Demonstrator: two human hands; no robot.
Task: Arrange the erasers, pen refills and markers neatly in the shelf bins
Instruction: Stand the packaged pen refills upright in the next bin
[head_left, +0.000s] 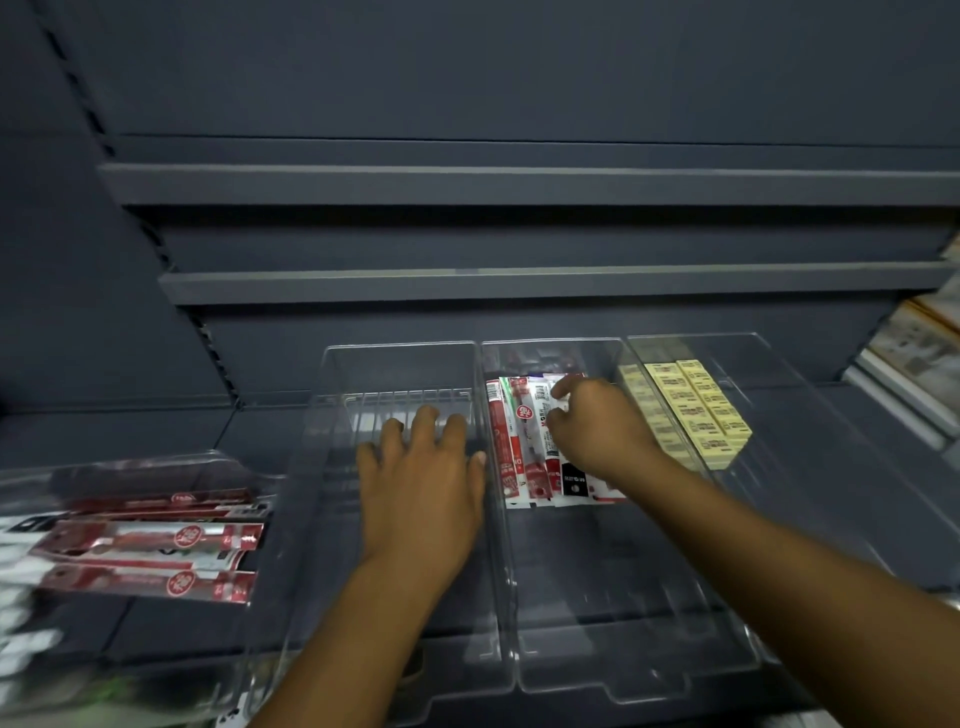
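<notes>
Dim scene, light weak and from overhead: the dark grey shelves (519, 283) catch little of it and the space under each sits in shadow, while the yellow erasers (698, 410) and the white-and-red refill packets (524, 441) read brightest. Thin glare lines run along the clear bin rims (400, 345) and walls. Centre fairly sharp; heavy smear blur on the red packets (150, 540) at lower left, right edge soft, shelf lines bowed by wide-angle distortion.
</notes>
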